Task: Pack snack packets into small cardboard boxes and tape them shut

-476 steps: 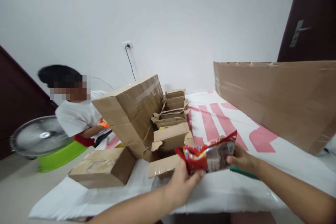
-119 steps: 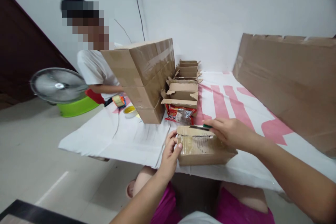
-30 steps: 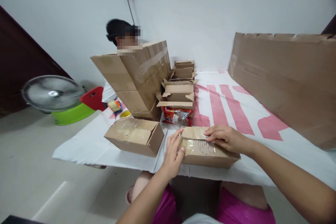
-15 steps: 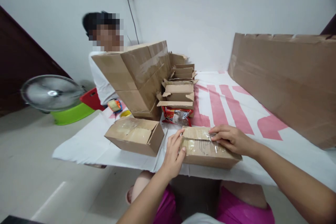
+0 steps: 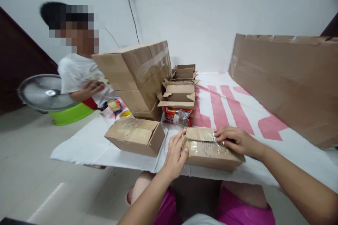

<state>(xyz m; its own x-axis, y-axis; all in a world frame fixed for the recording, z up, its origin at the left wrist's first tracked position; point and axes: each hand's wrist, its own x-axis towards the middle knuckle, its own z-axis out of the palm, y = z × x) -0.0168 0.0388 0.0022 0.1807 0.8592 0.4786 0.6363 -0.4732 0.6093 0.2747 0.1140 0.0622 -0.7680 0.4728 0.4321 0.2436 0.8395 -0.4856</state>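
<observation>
A closed cardboard box (image 5: 211,151) with clear tape over its top seam lies at the table's near edge. My left hand (image 5: 176,154) grips its left end, fingers along the far side and thumb on the near top edge. My right hand (image 5: 239,142) lies over the right part of the lid, fingers bent and fingertips pressed on the shiny tape. To the left stands a second closed box (image 5: 133,135), its end flap slightly raised. Just beyond my box sits a red and clear packet (image 5: 177,116) with brown contents.
Stacked taped cartons (image 5: 144,74) stand at the back left beside a row of open boxes (image 5: 181,88). A big cardboard sheet (image 5: 285,81) borders the right. Beyond the left table edge are a person in white (image 5: 79,74) and a fan (image 5: 47,93). A tape roll (image 5: 114,105) lies nearby.
The other person has leaned left, and their hand now shows before their chest. The rearmost open box has gone from the row. My box and right hand have shifted slightly right.
</observation>
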